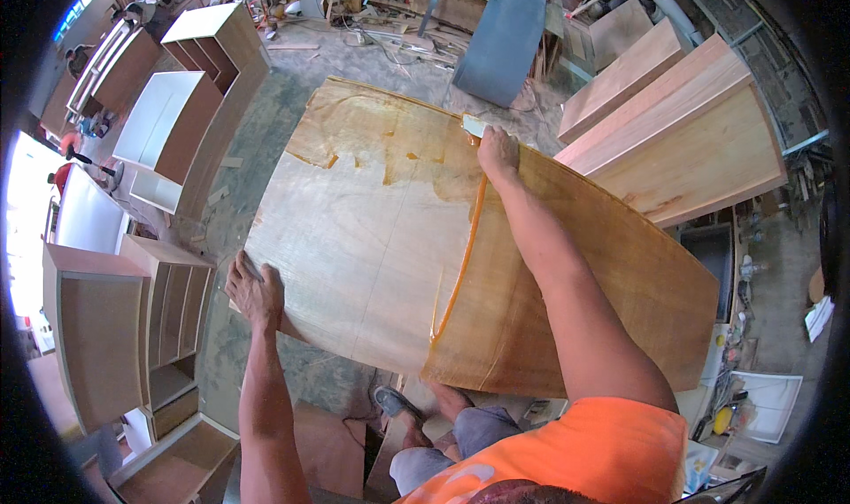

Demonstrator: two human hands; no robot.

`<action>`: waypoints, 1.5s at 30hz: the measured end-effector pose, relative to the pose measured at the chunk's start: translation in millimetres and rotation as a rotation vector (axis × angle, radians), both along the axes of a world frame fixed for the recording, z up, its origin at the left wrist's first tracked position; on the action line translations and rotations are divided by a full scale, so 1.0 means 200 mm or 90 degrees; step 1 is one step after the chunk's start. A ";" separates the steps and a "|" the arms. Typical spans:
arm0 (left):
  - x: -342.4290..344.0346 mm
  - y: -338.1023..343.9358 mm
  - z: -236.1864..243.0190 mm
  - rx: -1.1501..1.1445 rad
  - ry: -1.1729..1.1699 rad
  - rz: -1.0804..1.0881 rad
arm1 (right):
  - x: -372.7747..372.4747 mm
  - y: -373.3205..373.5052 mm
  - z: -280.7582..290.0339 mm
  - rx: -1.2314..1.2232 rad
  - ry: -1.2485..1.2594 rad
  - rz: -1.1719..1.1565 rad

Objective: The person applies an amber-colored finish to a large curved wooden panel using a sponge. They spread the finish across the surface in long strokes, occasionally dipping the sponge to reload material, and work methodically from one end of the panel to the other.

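Well, at your left stands an open-fronted wooden cabinet with shelves (173, 314), and just beyond it your left hand (255, 290) rests on the near-left corner of the broad, thin, pale wood panel (345, 238). Its thumb is apart from the fingers; you cannot tell here whether they grip beneath the edge. The panel lies in front of you, its long axis slanting from far left to near right. Its bare stretch sits between your hands, with a glossy amber bead of liquid (467, 247) bounding it on the right, running crosswise from the far edge toward you. Your right hand (498, 154), nearer that bead, holds a flat, pale spreader (474, 125) at the far edge. Under your right forearm the surface is brown and coated; beyond, to the right, lean long pale wooden boxes (682, 141).
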State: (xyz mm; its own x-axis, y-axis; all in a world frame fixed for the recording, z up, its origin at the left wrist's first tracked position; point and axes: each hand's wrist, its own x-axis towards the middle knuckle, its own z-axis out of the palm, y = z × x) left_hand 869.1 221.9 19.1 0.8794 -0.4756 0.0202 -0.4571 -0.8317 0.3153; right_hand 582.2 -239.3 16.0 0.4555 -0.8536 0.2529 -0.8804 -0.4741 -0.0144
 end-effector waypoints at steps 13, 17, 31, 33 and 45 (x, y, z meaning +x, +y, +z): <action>0.03 -0.02 -0.04 0.025 -0.023 -0.013 | -0.09 0.00 0.11 0.048 0.052 0.065; -0.01 -0.05 0.00 0.007 -0.019 -0.025 | -0.15 -0.07 0.08 0.054 0.024 0.036; 0.02 0.04 -0.10 0.019 -0.042 -0.039 | -0.34 1.19 0.24 0.384 0.098 0.052; 0.02 0.08 -0.09 0.022 -0.039 -0.030 | -0.33 1.51 0.37 0.432 0.121 0.067; 0.02 0.11 -0.10 -0.009 -0.057 -0.030 | -0.37 2.04 0.62 0.857 -0.133 0.072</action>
